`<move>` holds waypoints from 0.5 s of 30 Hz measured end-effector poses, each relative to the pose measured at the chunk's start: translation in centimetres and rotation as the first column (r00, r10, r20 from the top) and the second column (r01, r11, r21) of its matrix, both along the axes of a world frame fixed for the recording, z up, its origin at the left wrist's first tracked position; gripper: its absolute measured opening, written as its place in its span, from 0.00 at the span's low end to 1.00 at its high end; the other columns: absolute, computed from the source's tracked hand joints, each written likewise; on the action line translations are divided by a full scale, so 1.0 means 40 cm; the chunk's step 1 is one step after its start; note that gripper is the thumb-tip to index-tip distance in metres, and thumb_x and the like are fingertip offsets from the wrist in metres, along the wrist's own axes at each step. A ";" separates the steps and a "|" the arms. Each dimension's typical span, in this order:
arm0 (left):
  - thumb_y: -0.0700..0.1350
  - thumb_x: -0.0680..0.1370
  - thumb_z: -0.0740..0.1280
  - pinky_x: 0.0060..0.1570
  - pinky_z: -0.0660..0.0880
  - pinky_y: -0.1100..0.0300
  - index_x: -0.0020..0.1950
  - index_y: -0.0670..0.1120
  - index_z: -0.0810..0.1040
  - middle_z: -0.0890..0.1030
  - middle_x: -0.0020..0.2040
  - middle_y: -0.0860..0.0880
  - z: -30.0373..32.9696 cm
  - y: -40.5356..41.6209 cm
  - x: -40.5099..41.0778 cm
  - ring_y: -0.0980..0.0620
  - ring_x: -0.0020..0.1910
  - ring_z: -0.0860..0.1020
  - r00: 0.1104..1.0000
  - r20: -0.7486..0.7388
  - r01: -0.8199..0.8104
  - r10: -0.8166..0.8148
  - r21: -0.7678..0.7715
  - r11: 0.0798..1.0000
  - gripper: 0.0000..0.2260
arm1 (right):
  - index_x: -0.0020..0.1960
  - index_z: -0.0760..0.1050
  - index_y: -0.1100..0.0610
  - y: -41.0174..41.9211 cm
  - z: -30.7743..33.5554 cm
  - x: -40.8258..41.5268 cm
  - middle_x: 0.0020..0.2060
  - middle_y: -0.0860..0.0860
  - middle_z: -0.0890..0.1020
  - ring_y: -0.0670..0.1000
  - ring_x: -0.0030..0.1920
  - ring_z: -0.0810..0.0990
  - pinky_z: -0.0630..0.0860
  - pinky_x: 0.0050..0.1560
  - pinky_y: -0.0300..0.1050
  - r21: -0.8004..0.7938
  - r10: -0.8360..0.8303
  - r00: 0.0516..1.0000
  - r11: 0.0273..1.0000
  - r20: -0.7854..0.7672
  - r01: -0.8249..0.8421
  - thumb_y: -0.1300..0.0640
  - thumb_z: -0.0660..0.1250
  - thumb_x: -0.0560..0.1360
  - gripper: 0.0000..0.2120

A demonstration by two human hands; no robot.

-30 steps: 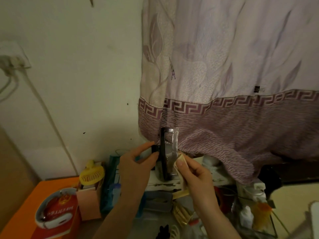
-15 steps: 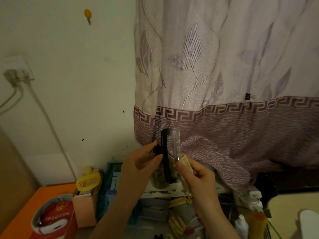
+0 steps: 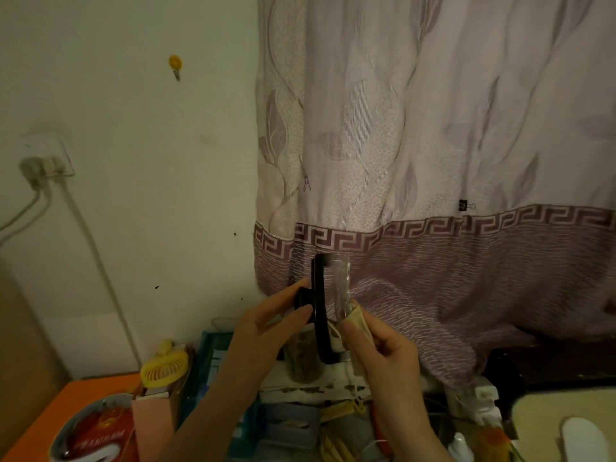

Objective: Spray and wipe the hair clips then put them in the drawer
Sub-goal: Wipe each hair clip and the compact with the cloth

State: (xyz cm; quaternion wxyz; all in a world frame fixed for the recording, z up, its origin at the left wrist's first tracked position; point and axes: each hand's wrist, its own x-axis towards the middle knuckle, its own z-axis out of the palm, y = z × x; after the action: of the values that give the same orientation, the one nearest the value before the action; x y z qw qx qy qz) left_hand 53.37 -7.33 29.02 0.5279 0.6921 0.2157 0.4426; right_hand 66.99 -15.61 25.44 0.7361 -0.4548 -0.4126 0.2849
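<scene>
- Currently, your left hand [image 3: 263, 331] pinches the black side of the hair clip [image 3: 320, 308] between thumb and fingers; the clip stands upright, extending toward 12 o'clock from the grip.
- Your right hand [image 3: 383, 355] grips a beige cloth [image 3: 358, 323], pressed against the clip's clear side at 3 o'clock.
- Both hands are raised in front of the curtain [image 3: 433, 161], above the cluttered table [image 3: 76, 398].

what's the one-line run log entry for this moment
step: wiping | left hand: holds hair clip | right hand: pinches cloth on clip | drawer: not seen
</scene>
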 end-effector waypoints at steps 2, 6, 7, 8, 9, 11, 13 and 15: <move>0.48 0.70 0.69 0.48 0.76 0.69 0.52 0.63 0.82 0.84 0.53 0.55 0.006 0.000 0.000 0.58 0.54 0.81 1.000 0.011 0.014 -0.015 0.017 1.000 0.14 | 0.61 0.79 0.56 -0.002 0.004 0.005 0.49 0.48 0.85 0.47 0.52 0.83 0.80 0.54 0.45 0.005 -0.021 1.000 1.000 0.005 0.021 0.56 0.69 0.72 0.18; 0.44 0.70 0.69 0.46 0.77 0.69 0.55 0.56 0.82 0.85 0.50 0.54 0.039 0.005 0.009 0.56 0.52 0.82 0.999 0.036 0.008 -0.012 0.091 0.996 0.15 | 0.57 0.81 0.49 0.001 0.039 0.018 0.44 0.46 0.86 0.43 0.45 0.83 0.80 0.46 0.37 0.049 -0.063 0.995 0.997 0.075 0.059 0.59 0.68 0.74 0.13; 0.42 0.71 0.69 0.46 0.77 0.68 0.56 0.54 0.81 0.85 0.50 0.54 0.054 0.008 0.012 0.56 0.52 0.82 0.999 0.037 0.003 -0.008 0.122 0.993 0.15 | 0.54 0.82 0.46 0.001 0.058 0.020 0.41 0.47 0.86 0.42 0.42 0.83 0.78 0.41 0.35 0.072 -0.073 0.992 0.995 0.101 0.066 0.59 0.68 0.75 0.12; 0.40 0.72 0.69 0.46 0.78 0.67 0.57 0.52 0.81 0.85 0.50 0.55 0.071 0.011 0.016 0.56 0.51 0.82 0.999 0.032 -0.004 -0.001 0.160 0.987 0.15 | 0.52 0.83 0.44 0.003 0.079 0.023 0.40 0.48 0.86 0.43 0.41 0.83 0.78 0.40 0.35 0.098 -0.079 0.989 0.993 0.121 0.067 0.58 0.68 0.75 0.12; 0.37 0.73 0.69 0.46 0.78 0.67 0.58 0.52 0.80 0.85 0.49 0.56 0.090 0.014 0.019 0.57 0.51 0.82 1.000 0.024 -0.018 0.013 0.200 0.980 0.16 | 0.51 0.84 0.44 0.006 0.101 0.025 0.41 0.49 0.86 0.46 0.43 0.83 0.79 0.40 0.37 0.125 -0.078 0.988 0.990 0.133 0.062 0.58 0.67 0.75 0.11; 0.33 0.74 0.68 0.45 0.78 0.68 0.56 0.54 0.80 0.85 0.45 0.59 0.127 0.020 0.024 0.59 0.48 0.82 0.999 0.029 -0.048 0.042 0.264 0.963 0.18 | 0.47 0.84 0.43 0.015 0.142 0.031 0.44 0.54 0.85 0.52 0.49 0.84 0.81 0.45 0.45 0.170 -0.090 0.985 0.983 0.151 0.064 0.59 0.68 0.76 0.11; 0.31 0.73 0.67 0.45 0.76 0.72 0.57 0.53 0.78 0.84 0.45 0.63 0.159 0.023 0.027 0.63 0.48 0.82 0.996 0.067 -0.068 0.050 0.297 0.952 0.20 | 0.50 0.84 0.46 0.026 0.180 0.037 0.47 0.53 0.85 0.53 0.53 0.83 0.80 0.53 0.48 0.199 -0.087 0.985 0.978 0.151 0.056 0.59 0.68 0.75 0.10; 0.30 0.73 0.68 0.48 0.76 0.70 0.57 0.52 0.78 0.84 0.46 0.62 0.183 0.026 0.027 0.62 0.49 0.82 0.994 0.101 -0.078 0.050 0.300 0.951 0.20 | 0.55 0.82 0.51 0.034 0.215 0.040 0.48 0.50 0.86 0.50 0.53 0.83 0.79 0.55 0.44 0.227 -0.083 0.986 0.973 0.146 0.049 0.60 0.69 0.75 0.10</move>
State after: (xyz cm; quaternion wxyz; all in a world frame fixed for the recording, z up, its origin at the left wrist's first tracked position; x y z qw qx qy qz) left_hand 54.45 -6.30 36.33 0.4100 0.7364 0.1430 0.5188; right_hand 68.60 -14.23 34.05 0.7573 -0.4036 -0.4823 0.1760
